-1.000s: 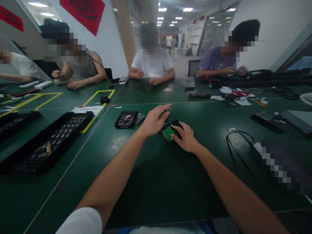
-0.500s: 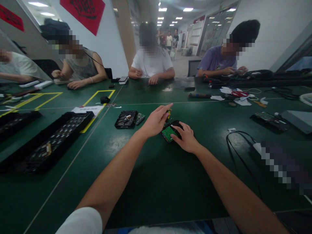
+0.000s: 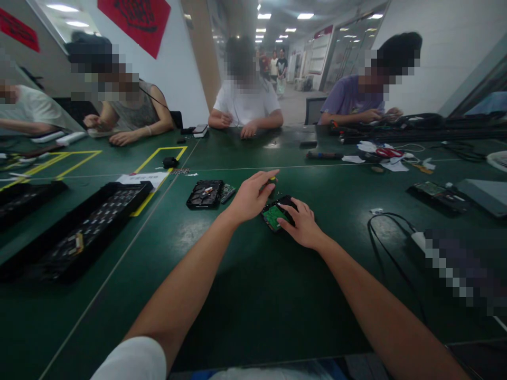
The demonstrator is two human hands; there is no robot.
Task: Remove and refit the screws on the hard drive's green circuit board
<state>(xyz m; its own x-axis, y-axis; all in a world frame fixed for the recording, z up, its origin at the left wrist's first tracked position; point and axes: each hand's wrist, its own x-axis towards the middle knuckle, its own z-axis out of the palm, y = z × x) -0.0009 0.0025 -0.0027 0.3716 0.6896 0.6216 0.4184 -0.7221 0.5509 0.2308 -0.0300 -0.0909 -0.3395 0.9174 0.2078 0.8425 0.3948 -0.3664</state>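
Note:
A hard drive (image 3: 272,217) lies on the green table with its green circuit board facing up, turned at a slant. My right hand (image 3: 301,224) grips it from the right, with thumb and fingers spread across its black casing. Just beyond the drive's upper left corner is my left hand (image 3: 254,194). Its thumb and fingers are closed on a small yellow-and-black thing (image 3: 273,178), mostly hidden by the hand; its kind cannot be made out. Tiny loose bits lie near those fingertips. Left of that hand sit a second black drive (image 3: 205,193) and a loose circuit board (image 3: 227,192).
Long black trays (image 3: 103,221) stand at the left. On the right are another drive (image 3: 438,196), a grey box (image 3: 485,195), a black cable (image 3: 390,264) and a white power strip (image 3: 420,240). Several people sit across the table (image 3: 253,295), their hands far from mine.
My left hand has turned slightly, and less of the yellow-and-black thing shows now. The right hand and the hard drive have stayed in nearly the same place.

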